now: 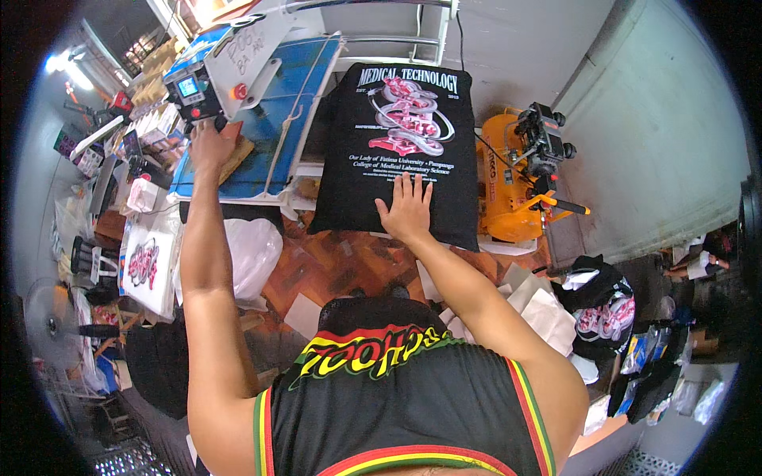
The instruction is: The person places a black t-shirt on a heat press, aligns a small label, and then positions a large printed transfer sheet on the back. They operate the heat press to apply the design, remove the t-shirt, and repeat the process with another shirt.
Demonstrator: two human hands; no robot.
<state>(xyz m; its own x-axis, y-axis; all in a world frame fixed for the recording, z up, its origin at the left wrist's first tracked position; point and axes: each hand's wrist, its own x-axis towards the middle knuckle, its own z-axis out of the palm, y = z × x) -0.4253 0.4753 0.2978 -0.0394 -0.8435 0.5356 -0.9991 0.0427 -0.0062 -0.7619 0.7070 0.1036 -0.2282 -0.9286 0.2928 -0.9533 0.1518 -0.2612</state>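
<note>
A black T-shirt (351, 190) with white lettering and a pink-and-silver graphic lies stretched over a flat platen before me. My right hand (408, 208) rests palm down on its lower part, fingers spread, just under the print. Over to the left, my left hand (209, 146) closes on the black handle (218, 124) of a heat press, below its control box (193, 92); the fingertips are partly hidden. The blue press plate (309, 77), bound with cord, is beside the shirt. A brown block (238, 159) sits on the plate near my left wrist.
An orange air compressor (506, 208) stands right of the shirt. Printed transfer sheets (146, 268) are stacked at left, near a spinning fan (52, 324). A white plastic bag (253, 256) hangs below the press. Loose paper (545, 309) and a printed black shirt (613, 315) lie at right.
</note>
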